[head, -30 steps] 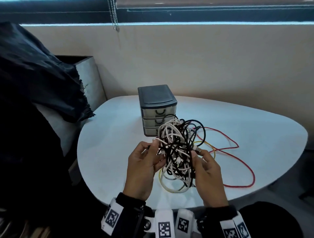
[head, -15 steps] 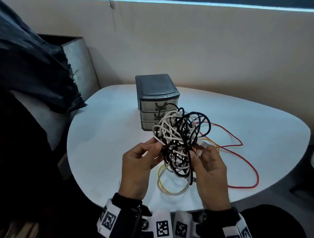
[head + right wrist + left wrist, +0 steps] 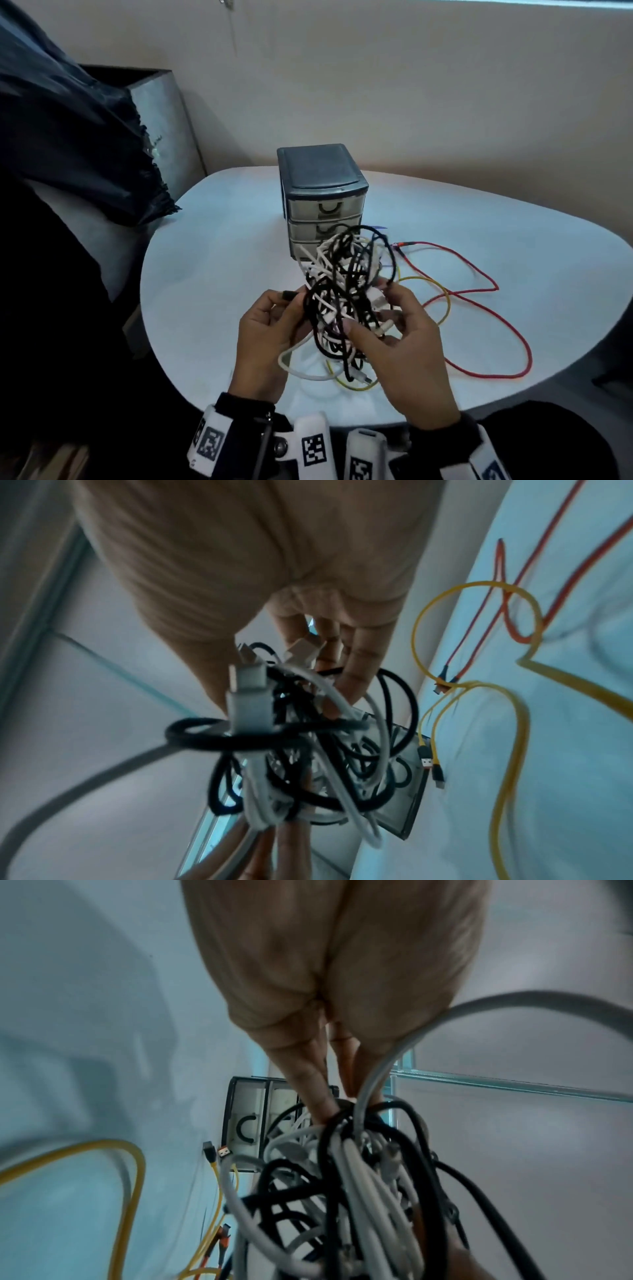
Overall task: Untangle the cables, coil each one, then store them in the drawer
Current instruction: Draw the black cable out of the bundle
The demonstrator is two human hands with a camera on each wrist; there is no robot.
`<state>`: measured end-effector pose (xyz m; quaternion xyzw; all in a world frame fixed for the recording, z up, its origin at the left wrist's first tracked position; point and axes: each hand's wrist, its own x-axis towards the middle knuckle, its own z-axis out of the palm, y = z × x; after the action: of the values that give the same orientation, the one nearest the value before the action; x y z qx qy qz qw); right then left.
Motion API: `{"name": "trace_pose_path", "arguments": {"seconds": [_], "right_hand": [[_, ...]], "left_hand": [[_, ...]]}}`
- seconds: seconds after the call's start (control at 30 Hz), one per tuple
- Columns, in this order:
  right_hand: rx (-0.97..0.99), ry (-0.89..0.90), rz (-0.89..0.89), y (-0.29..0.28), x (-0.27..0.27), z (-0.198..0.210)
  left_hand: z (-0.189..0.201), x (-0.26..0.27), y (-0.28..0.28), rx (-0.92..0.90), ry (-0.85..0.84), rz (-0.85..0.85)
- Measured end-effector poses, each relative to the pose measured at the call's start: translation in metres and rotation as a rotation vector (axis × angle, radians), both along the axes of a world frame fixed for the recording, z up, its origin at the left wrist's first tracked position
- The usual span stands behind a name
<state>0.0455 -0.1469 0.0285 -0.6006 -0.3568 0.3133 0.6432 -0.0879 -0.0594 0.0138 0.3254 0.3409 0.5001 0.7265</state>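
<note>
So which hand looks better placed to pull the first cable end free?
Probably the right hand: its fingers sit beside a white plug sticking out of the tangle. The left hand grips the tangle, steadying it.

My head cam looks forward and down over the white table (image 3: 212, 274) from close above. Each wrist cam sits right behind its palm, facing along the fingers, very near. All three share the cable tangle (image 3: 346, 294) and the drawer unit (image 3: 322, 192) behind it.
</note>
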Motion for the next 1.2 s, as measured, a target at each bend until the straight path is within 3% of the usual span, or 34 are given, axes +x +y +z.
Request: {"name": "trace_pose_path", "arguments": {"seconds": [0.13,0.27,0.43,0.73,0.83,0.93,1.07,1.2], "right_hand": [[-0.073,-0.11,0.062,0.005,0.005,0.011],[-0.059,0.114,0.139,0.004,0.023,0.016],[-0.037,0.14,0.045,-0.009,0.027,0.003],[-0.043,-0.108,-0.066,-0.028,0.014,-0.005],[-0.051,-0.181,-0.062,-0.03,0.011,0.0],[-0.04,-0.238,-0.081,-0.029,0.004,0.005],[-0.017,-0.406,-0.094,-0.026,0.002,0.003],[-0.012,-0.453,-0.103,-0.025,0.003,-0.002]], "left_hand": [[0.004,-0.002,-0.001,-0.025,-0.049,-0.068],[0.008,-0.004,0.0,0.051,-0.077,-0.148],[0.008,-0.001,-0.008,0.252,0.319,-0.161],[0.007,-0.013,-0.007,0.311,0.685,-0.434],[0.005,-0.011,-0.007,0.244,0.654,-0.395],[0.004,-0.009,-0.008,0.107,0.52,-0.386],[0.004,-0.006,-0.009,0.127,0.464,-0.338],[0.009,-0.003,-0.01,0.134,0.429,-0.324]]}}
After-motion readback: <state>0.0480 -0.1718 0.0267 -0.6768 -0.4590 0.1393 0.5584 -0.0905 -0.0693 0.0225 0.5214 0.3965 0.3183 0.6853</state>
